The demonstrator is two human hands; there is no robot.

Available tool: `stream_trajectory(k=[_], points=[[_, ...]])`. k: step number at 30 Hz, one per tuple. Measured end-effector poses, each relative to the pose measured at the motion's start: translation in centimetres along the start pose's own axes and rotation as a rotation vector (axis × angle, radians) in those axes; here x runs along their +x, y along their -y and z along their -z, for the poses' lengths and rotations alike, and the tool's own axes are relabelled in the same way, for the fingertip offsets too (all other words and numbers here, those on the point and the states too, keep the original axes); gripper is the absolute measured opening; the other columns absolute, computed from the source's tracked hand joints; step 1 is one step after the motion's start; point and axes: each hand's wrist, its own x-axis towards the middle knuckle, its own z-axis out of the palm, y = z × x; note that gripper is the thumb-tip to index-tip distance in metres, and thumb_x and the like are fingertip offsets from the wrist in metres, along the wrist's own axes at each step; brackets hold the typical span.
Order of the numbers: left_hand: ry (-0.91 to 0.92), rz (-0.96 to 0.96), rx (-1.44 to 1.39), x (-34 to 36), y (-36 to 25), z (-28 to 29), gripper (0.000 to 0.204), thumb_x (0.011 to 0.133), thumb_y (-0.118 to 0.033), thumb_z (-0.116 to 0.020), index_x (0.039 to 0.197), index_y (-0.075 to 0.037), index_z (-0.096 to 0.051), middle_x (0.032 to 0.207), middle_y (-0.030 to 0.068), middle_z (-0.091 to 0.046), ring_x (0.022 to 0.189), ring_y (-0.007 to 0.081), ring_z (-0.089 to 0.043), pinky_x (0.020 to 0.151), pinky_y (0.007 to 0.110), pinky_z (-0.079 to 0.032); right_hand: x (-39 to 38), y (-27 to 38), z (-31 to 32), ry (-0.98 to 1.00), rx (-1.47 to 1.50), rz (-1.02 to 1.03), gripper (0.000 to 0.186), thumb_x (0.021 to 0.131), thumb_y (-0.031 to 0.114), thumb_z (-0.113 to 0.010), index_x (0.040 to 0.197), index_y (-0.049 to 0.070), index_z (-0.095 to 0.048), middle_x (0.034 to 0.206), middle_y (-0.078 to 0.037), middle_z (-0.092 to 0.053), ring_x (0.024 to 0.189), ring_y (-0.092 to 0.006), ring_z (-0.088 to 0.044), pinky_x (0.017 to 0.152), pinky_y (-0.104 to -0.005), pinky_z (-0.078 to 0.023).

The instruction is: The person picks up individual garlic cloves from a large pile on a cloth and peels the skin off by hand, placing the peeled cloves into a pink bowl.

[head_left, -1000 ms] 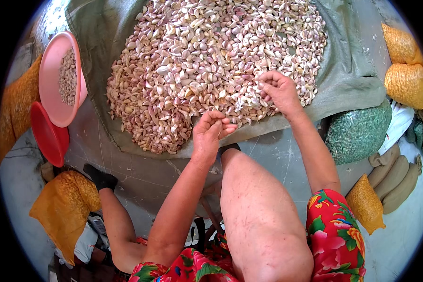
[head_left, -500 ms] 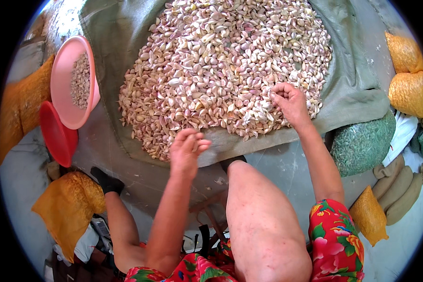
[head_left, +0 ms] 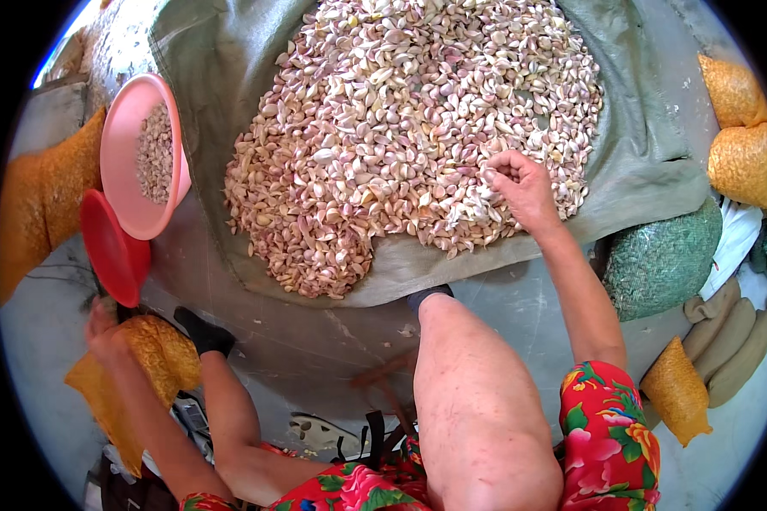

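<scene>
The left hand rests on a yellow mesh sack at the far left, its fingers hidden so its grip cannot be told; just above it stand a red bowl and a pink bowl of cloves. The right hand, fingers curled and pinching, sits on the garlic cloves heaped on a green cloth.

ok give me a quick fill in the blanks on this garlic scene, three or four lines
1. The right hand rests on the heap of ____ cloves.
2. The cloves lie on a grey-green ____.
3. The pink bowl stands to the person's ____ of the heap.
4. The left hand is beside the ____ bowl, at a yellow mesh bag.

Missing words: garlic; cloth; left; red
</scene>
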Motion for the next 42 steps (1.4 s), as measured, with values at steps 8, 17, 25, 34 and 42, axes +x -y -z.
stream_trajectory(k=[8,17,25,34,42], points=[[0.754,0.620,0.095,-35.5,17.3,-27.1,0.017,0.102,-0.017,-0.056,0.108,-0.002,-0.063,0.100,0.0097,-0.066,0.089,0.0259,-0.071,0.077,0.033,-0.058,0.2,3.9,-5.7,0.179,-0.356,0.192,0.010,0.087,0.007,-0.069,0.096,0.003,-0.071,0.084,-0.004,-0.070,0.074,-0.0119,-0.064,0.068,-0.0280,-0.052],[0.843,0.797,0.025,-42.0,20.3,-29.5,0.019,0.103,-0.013,-0.050,0.113,-0.002,-0.063,0.100,0.0109,-0.068,0.090,0.0237,-0.072,0.075,0.031,-0.060,11.7,4.2,-7.3,-0.051,-0.801,0.489,0.017,0.085,0.012,-0.062,0.094,0.008,-0.075,0.097,-0.015,-0.071,0.093,-0.0309,-0.069,0.085,-0.0413,-0.057],[0.726,0.775,0.078,-39.0,20.2,-28.3,0.016,0.102,-0.010,-0.049,0.108,-0.001,-0.061,0.098,0.0106,-0.066,0.086,0.0228,-0.072,0.074,0.030,-0.060,15.8,4.1,-8.4,0.186,-1.172,0.408,0.018,0.080,0.005,-0.060,0.091,0.009,-0.075,0.095,-0.015,-0.073,0.092,-0.0322,-0.070,0.087,-0.0422,-0.057],[0.850,0.641,0.040,-40.0,20.0,-32.4,0.018,0.101,-0.005,-0.053,0.115,0.000,-0.064,0.104,0.0106,-0.067,0.090,0.0223,-0.071,0.076,0.030,-0.059,9.5,3.3,-4.9,0.237,-0.064,-0.064,0.012,0.083,0.004,-0.074,0.095,0.003,-0.074,0.082,-0.004,-0.072,0.067,-0.0092,-0.065,0.062,-0.0244,-0.055],[0.915,0.619,0.086,-41.5,19.1,-35.7,0.022,0.098,-0.002,-0.057,0.120,0.002,-0.062,0.104,0.0121,-0.068,0.089,0.0211,-0.071,0.076,0.029,-0.059,4.2,3.2,-6.4,0.320,0.040,0.015,0.008,0.085,0.001,-0.071,0.093,-0.001,-0.073,0.081,-0.003,-0.071,0.071,-0.0078,-0.064,0.064,-0.0238,-0.055]])
